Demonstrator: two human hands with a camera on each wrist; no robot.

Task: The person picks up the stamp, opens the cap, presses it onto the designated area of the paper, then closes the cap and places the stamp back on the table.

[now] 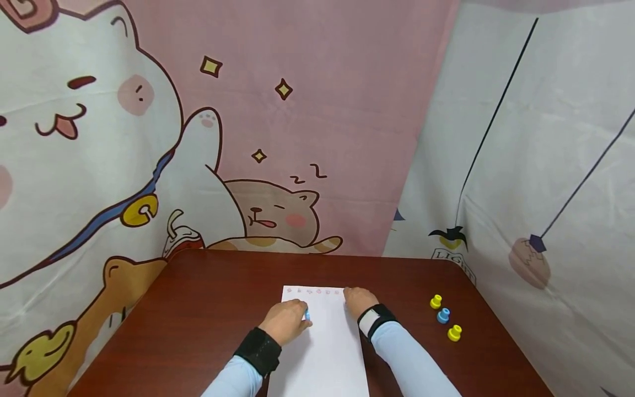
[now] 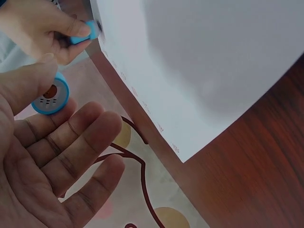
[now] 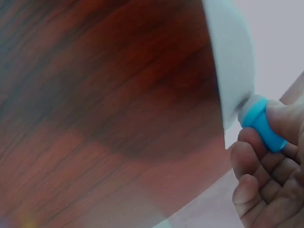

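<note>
A white sheet of paper [image 1: 322,353] lies on the brown table, with a row of small pinkish stamped marks [image 1: 317,291] along its far edge. At the sheet's far right corner, my right hand [image 1: 359,302] pinches a small blue stamp [image 3: 265,126] between thumb and fingers, its pale face right at the paper. Over the sheet's left side, my left hand [image 1: 286,321] holds a small blue-rimmed round piece [image 2: 50,103] by thumb and forefinger. That piece's grey face carries a brown spot and dark dots; its other fingers are loosely extended.
To the right on the table [image 1: 223,309] stand a yellow stamp [image 1: 436,301], a blue stamp [image 1: 444,315] and another yellow stamp [image 1: 454,333]. A wall cloth [image 1: 347,138] with cartoon animals hangs behind the table's far edge.
</note>
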